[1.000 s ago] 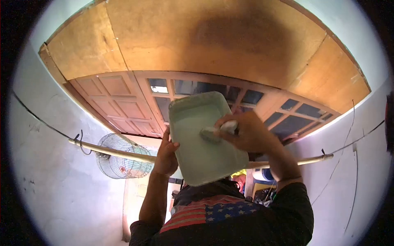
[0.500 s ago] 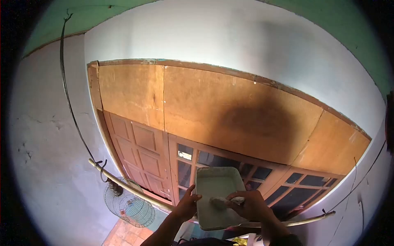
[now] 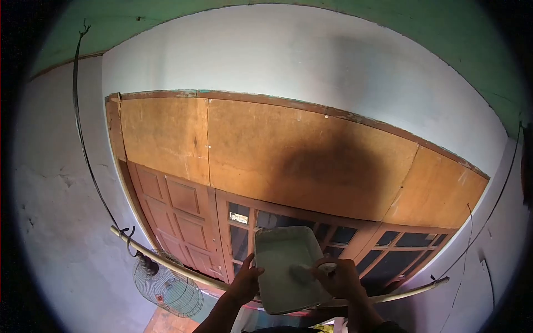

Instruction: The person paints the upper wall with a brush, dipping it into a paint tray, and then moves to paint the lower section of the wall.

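A pale rectangular tray with raised sides is held up at the lower middle. My left hand grips its left edge, thumb over the rim. Over the tray's right side, my right hand is closed round the handle of a brush-like tool. The tool's greyish head rests against or just above the tray's inside; it is blurred, so contact is unclear.
A bamboo pole, hung from black cords, crosses behind the tray. A wire birdcage hangs at its left. Beyond stand a brown panelled door, glazed windows and orange wooden boards under a white wall.
The camera view has shifted a little, so the wall and boards sit lower and further left. My right hand and the tool have moved slightly over the tray. Both hands keep their hold.
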Available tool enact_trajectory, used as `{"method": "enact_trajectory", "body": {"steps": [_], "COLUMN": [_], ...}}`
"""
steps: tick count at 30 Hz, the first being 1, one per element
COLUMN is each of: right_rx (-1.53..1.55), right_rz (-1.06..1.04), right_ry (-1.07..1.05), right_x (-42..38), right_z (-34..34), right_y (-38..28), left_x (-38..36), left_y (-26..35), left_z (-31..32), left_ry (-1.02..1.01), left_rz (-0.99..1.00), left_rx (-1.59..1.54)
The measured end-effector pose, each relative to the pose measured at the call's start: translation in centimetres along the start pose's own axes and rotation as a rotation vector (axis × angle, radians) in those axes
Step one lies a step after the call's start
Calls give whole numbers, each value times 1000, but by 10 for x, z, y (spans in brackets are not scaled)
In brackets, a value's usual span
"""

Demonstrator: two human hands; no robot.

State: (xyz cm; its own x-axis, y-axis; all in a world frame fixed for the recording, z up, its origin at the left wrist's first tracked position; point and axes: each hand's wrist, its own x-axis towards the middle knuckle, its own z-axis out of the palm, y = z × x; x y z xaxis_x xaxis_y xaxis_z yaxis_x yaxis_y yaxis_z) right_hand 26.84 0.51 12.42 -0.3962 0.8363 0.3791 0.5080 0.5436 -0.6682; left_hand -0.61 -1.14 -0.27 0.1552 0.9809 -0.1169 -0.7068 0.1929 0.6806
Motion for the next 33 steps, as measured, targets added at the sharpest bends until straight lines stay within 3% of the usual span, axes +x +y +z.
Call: {"method": "enact_trajectory", "body": {"steps": [2, 4, 5, 7, 11, 13, 17, 20, 22, 25, 28, 33], "right_rx": [-28, 241, 245, 75, 158, -79, 0, -17, 119, -13, -10, 7], "right_rz": [13, 112, 118, 79, 93, 51, 85, 74, 60, 105, 41, 87], "right_ry": [-40, 201, 223, 48, 114, 30, 55, -111, 53, -49, 15, -57], "right_x": [-4, -7, -8, -8, -5, -4, -7, -9, -10, -8, -11, -15], "right_z": [3, 15, 14, 7, -3, -8, 1, -2, -1, -11, -4, 4], "right_y": [-1, 0, 0, -1, 3, -2, -4, -6, -7, -19, -18, -13], "left_x": [2, 1, -6, -5, -5, -11, -9, -7, -7, -7, -5, -13], "left_y": [-3, -2, 1, 1, -1, 1, -1, -5, -4, -5, -3, -1], "left_z": [-4, -4, 2, 3, 1, 7, 4, -2, -3, -1, 1, 6], "left_ry": [-30, -63, -51, -58, -56, -43, -53, -73, -96, -67, -93, -66], "left_rz": [7, 9, 18, 9, 41, 29, 36, 39, 34, 12, -12, 3], "left_rx": [-14, -15, -15, 7, 79, 181, 35, 1, -19, -28, -21, -68]}}
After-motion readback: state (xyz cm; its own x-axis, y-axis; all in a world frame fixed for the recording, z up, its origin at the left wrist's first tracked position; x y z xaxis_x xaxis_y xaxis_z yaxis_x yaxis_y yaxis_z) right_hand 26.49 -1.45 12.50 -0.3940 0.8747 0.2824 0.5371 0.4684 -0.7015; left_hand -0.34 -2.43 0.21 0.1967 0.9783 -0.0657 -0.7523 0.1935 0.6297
